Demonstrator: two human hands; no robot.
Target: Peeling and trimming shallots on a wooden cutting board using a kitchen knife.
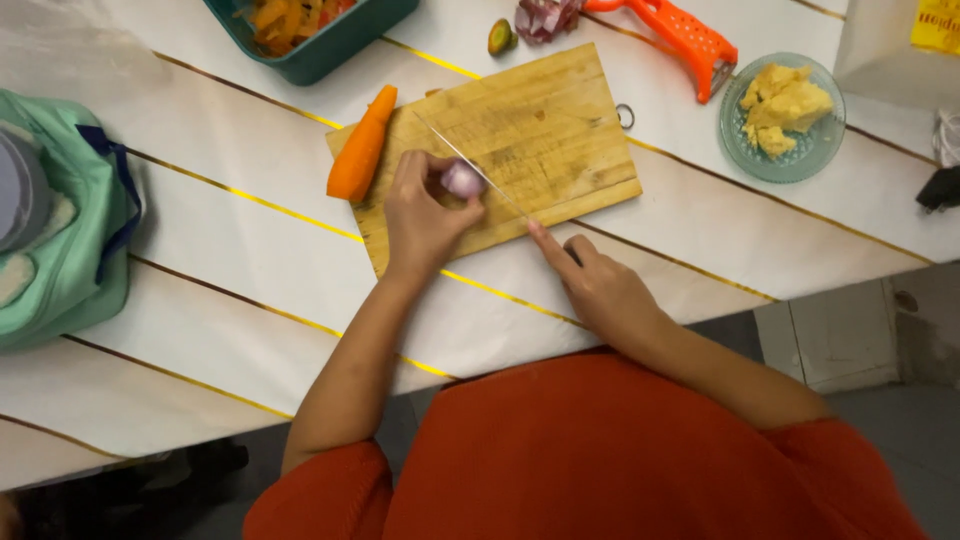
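Onion (462,179), small and purple, sits on the near left part of the wooden cutting board (545,130), pinned under the fingertips of my left hand (425,215). My right hand (600,285) is wrapped tight around the handle of a knife (480,170), forefinger stretched along its back; the thin blade runs up and left across the board and touches the onion's right side. Both red sleeves fill the near edge, and the white table (250,290) with its gold and brown stripes lies under everything.

A peeled carrot (362,145) leans against the board's left edge. Off to the far left rests a mint green cloth bag (80,230) with a dark blue strap.

Beyond the board, to the right, a round clear glass bowl (745,150) holds pale yellow crumbly lumps; I cannot tell what they are. Just behind it lies an orange peeler (685,35). Next to it are purple onion scraps (545,18) and a small green and brown end piece (501,37). A teal tub (340,45) at the far edge holds orange peelings. In the far right corner stands a pale box (880,55) with a yellow label (935,25) at its top.
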